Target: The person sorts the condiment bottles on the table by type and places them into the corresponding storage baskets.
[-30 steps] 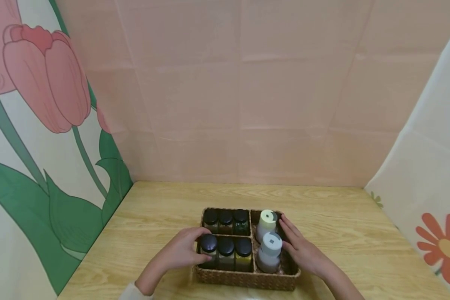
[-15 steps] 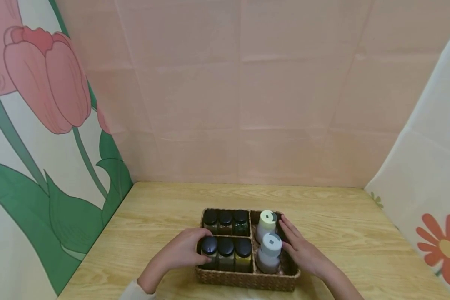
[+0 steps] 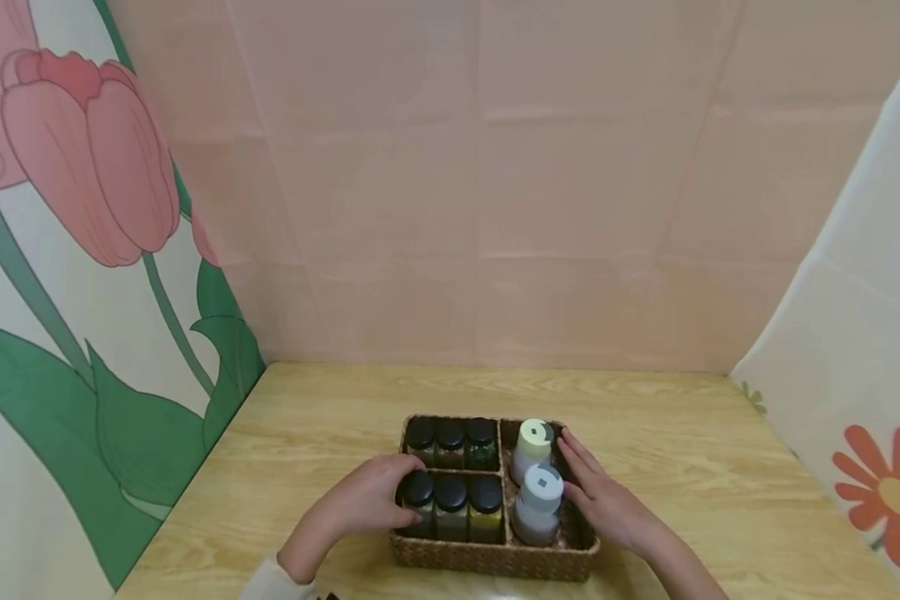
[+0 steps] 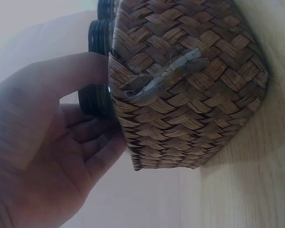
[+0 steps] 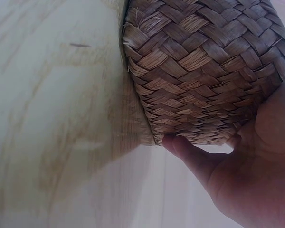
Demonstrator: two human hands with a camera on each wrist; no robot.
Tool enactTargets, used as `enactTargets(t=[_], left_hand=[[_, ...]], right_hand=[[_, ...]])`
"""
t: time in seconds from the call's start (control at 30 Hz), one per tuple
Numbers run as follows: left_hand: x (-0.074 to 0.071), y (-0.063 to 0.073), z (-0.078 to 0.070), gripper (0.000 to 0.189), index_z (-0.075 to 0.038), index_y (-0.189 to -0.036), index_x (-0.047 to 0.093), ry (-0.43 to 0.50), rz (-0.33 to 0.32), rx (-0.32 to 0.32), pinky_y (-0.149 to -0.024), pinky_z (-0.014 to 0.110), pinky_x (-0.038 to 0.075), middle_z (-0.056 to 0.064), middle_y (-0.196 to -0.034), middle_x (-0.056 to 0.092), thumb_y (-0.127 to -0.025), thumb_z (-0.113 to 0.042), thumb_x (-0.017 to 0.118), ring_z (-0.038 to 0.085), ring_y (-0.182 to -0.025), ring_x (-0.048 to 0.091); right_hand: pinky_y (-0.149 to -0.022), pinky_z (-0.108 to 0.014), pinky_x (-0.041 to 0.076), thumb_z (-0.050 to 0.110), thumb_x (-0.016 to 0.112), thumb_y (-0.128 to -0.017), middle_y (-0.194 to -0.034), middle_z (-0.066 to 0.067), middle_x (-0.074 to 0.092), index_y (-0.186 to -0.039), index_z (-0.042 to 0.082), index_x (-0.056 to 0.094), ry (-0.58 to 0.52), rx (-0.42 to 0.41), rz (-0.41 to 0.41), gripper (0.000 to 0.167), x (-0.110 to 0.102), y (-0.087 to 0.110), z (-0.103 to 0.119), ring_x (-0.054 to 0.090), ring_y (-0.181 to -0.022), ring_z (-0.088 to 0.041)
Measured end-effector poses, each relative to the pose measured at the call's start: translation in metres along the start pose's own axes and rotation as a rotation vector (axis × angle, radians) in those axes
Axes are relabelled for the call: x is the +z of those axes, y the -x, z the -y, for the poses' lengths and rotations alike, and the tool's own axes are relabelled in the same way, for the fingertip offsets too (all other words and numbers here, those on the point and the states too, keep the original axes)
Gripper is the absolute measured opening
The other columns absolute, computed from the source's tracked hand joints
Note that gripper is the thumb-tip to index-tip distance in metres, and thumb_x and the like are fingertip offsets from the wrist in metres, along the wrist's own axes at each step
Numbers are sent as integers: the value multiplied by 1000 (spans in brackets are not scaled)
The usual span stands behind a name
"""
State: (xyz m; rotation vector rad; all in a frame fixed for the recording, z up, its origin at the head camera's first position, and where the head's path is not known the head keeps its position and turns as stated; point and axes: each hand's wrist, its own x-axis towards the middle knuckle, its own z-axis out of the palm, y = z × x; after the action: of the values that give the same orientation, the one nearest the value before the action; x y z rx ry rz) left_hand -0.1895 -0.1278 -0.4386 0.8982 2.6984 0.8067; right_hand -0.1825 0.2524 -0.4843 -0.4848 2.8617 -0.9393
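A woven basket (image 3: 495,558) with three compartments stands on the table. My left hand (image 3: 365,496) reaches over its left edge and holds the front-left black-lidded jar (image 3: 418,490) between thumb and fingers; the left wrist view shows the hand (image 4: 52,128) at the rim beside the dark lids (image 4: 99,35). On the basket's right side, my right hand (image 3: 607,500) grips the wall, some fingers hidden. A finger reaches down the woven wall (image 5: 204,71) in the right wrist view. Two bottles, one pale yellow-topped (image 3: 536,437) and one white-topped (image 3: 543,485), stand upright in the right compartment.
Two more jars, with black lids (image 3: 451,492), share the front-left compartment. Behind a woven divider stands a back row of jars (image 3: 452,433). The wooden table (image 3: 330,408) ends at a pink cloth backdrop (image 3: 480,208), with printed flower cloths on both sides.
Both hands stay in almost the same place on the jar and basket. The head view shifts very slightly, and a small dark thing shows by the left cuff at the bottom edge.
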Motion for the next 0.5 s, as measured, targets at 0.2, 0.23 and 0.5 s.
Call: enactTargets(t=[0.2,0.23,0.5], left_hand=[[-4,-3,-3,50,-16,-124,66,-26,10,9,-82,26,55,-10,-113,67,-80,-30,86,4,-98,62],[-5,-3,-3,50,-16,-124,66,-27,15,9,-82,25,55,-9,-112,67,-81,-29,87,4,-98,62],[-7,-3,-3,53,-17,-130,65,-33,88,-38,-89,30,56,-6,-125,67,-84,-36,83,10,-109,63]], right_hand=[[-110,-68,32,28,48,-108,-170,-12,6,-164,12,16,11,-27,-32,66,-4,0,1,22,-149,-46],[-111,-68,32,28,48,-108,-171,-12,6,-164,12,16,11,-27,-34,66,-4,0,1,22,-149,-45],[-112,-68,30,33,48,-108,-170,-14,6,-164,10,16,-20,-8,-2,69,-2,1,2,18,-150,-46]])
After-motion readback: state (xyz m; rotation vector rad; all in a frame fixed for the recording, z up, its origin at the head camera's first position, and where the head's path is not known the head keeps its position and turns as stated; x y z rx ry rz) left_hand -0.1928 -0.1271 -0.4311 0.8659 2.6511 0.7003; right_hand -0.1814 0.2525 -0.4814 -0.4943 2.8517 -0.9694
